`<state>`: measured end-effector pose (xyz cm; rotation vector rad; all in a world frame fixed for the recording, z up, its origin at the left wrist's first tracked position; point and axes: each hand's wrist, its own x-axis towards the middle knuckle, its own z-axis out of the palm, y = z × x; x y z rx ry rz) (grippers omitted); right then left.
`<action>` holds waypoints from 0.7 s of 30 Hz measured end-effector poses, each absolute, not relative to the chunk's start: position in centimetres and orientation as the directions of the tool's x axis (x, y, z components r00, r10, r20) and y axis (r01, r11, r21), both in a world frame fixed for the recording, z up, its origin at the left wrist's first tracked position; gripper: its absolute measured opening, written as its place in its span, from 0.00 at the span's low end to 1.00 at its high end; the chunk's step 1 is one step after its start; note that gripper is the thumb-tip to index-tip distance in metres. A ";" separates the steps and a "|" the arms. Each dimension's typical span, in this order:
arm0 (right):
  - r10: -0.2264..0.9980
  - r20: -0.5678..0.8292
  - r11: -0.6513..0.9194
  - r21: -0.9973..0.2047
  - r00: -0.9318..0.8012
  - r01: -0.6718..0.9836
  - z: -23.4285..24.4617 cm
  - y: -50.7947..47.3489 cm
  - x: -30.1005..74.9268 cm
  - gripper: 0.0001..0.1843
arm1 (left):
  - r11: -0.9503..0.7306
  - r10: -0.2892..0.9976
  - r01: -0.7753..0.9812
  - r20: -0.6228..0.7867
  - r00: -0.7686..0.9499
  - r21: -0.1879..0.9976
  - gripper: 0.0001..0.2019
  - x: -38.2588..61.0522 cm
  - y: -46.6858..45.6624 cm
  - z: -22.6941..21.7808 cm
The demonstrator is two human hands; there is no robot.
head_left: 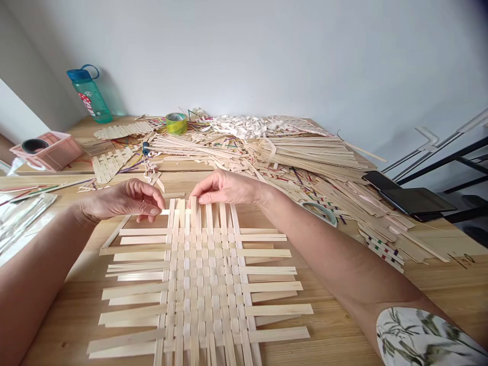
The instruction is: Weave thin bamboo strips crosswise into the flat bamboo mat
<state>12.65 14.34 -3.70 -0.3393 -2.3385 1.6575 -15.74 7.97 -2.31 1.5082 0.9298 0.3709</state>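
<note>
A flat weave of pale wooden strips (208,274) lies on the table in front of me, its loose ends sticking out on both sides. At its far left corner, my left hand (139,199) pinches the end of a thin pale strip (165,212) between thumb and fingers. This strip runs right, across the lengthwise strips. My right hand (217,189) is closed at the far edge, with thumb and fingers on the raised end of a lengthwise strip (194,211). The right fingertips are partly hidden behind that end.
Bundled strips (316,155) and scraps cover the table's back. A yellow-green tape roll (176,123), a teal bottle (91,96) and a pink crate (61,152) stand left. At right are a pale ring (320,213) and a dark tablet (417,200). Plastic packaging (26,218) lies left.
</note>
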 end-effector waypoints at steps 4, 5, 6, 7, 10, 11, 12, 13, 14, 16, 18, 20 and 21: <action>0.308 0.046 0.342 -0.937 -0.950 0.066 -3.2 14.1 12.8 0.11 | 0.080 0.733 0.349 -0.292 0.614 0.934 0.06 -15.9 8.1 -2.5; 0.301 0.043 0.344 -0.937 -0.953 0.066 -3.1 13.9 12.8 0.11 | 0.078 0.732 0.351 -0.292 0.616 0.933 0.06 -16.0 8.1 -2.6; 0.298 0.039 0.347 -0.935 -0.954 0.071 -3.0 13.8 12.7 0.11 | 0.075 0.729 0.352 -0.292 0.618 0.933 0.06 -16.0 8.2 -2.6; 0.305 0.032 0.353 -0.932 -0.952 0.082 -3.0 13.7 12.6 0.11 | 0.073 0.728 0.355 -0.293 0.620 0.932 0.06 -16.1 8.3 -2.7; 0.366 0.014 0.373 -0.919 -0.930 0.133 -3.0 13.4 12.2 0.11 | 0.066 0.729 0.364 -0.294 0.618 0.929 0.07 -16.2 8.3 -2.7; 0.381 0.014 0.381 -0.913 -0.925 0.143 -3.1 13.3 12.1 0.10 | 0.064 0.728 0.365 -0.293 0.619 0.929 0.07 -16.2 8.3 -2.7; 0.387 0.015 0.391 -0.908 -0.922 0.150 -3.1 13.2 12.0 0.09 | 0.064 0.727 0.365 -0.294 0.621 0.929 0.07 -16.2 8.3 -2.7; 0.387 0.016 0.399 -0.904 -0.922 0.152 -3.1 13.2 12.0 0.08 | 0.064 0.725 0.365 -0.295 0.623 0.929 0.07 -16.2 8.3 -2.7; 0.383 0.017 0.403 -0.902 -0.924 0.151 -3.1 13.2 11.9 0.07 | 0.065 0.723 0.364 -0.295 0.624 0.929 0.07 -16.2 8.3 -2.7; 0.386 0.022 0.401 -0.904 -0.922 0.146 -2.9 13.1 12.0 0.07 | 0.063 0.722 0.364 -0.295 0.626 0.929 0.07 -16.2 8.3 -2.7; 0.403 0.023 0.398 -0.905 -0.915 0.153 -2.8 13.0 12.0 0.06 | 0.056 0.722 0.366 -0.290 0.628 0.929 0.08 -16.3 8.3 -2.7; 0.421 0.023 0.405 -0.899 -0.907 0.166 -2.6 12.8 12.0 0.04 | 0.049 0.722 0.364 -0.285 0.631 0.930 0.08 -16.4 8.3 -2.8; 0.431 0.025 0.408 -0.897 -0.902 0.171 -2.5 12.7 11.9 0.03 | 0.049 0.721 0.361 -0.283 0.632 0.931 0.08 -16.5 8.4 -2.9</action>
